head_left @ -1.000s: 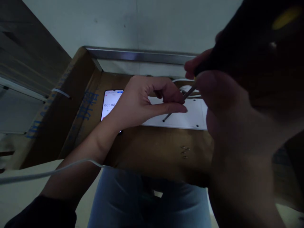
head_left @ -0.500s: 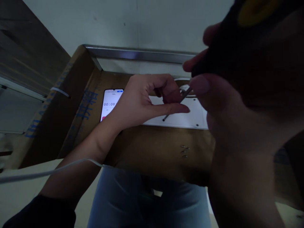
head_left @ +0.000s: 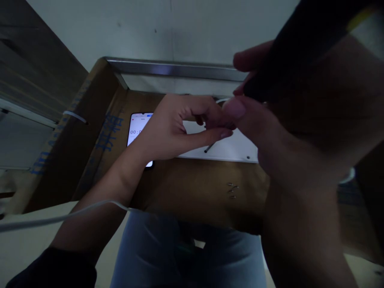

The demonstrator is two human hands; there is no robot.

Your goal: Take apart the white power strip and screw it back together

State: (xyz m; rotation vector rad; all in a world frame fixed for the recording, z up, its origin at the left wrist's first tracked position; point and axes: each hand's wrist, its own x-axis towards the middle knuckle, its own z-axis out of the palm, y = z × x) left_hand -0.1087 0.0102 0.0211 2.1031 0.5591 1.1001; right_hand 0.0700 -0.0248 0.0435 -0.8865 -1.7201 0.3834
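While my right grip [head_left: 282, 148] clasps a dark-handled screwdriver [head_left: 294, 52] at upper right of the frame, my left grip [head_left: 186, 130] pinching its shaft [head_left: 209, 147] at centre, tip [head_left: 206, 151] against a white panel [head_left: 246, 149] mid-frame, small screws [head_left: 231, 191] lower centre-right, lit phone [head_left: 138, 123] left of centre.

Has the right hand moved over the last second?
Yes, the right hand has shifted left in view, judged by its thumb against the dark hole in the white panel.
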